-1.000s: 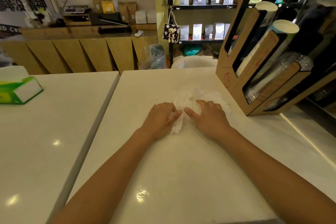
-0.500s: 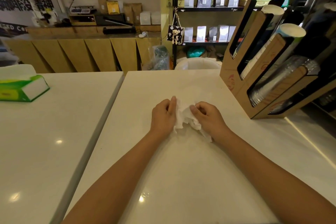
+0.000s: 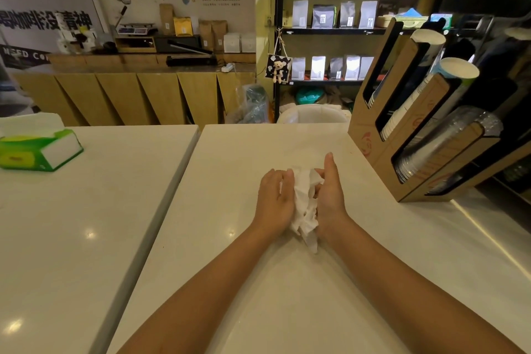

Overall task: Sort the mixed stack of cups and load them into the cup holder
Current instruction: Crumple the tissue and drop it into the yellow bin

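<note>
hands: left hand [image 3: 274,201] and right hand [image 3: 330,195] press a crumpled tissue [image 3: 304,204] between them | cups: loaded in cup holder [image 3: 373,141], tabletop's right edge | risk: a loose tissue scrap may fall on the tabletop

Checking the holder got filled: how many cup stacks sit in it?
3 clearly: a white stack in the far slot, a blue-rimmed one in the middle, clear cups nearer. A fourth, nearest slot is too dark to tell.

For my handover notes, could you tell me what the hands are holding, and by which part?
A crumpled white tissue is pressed between the left hand and right hand, gripped around its bunched middle; a loose end hangs below toward the counter.
</note>
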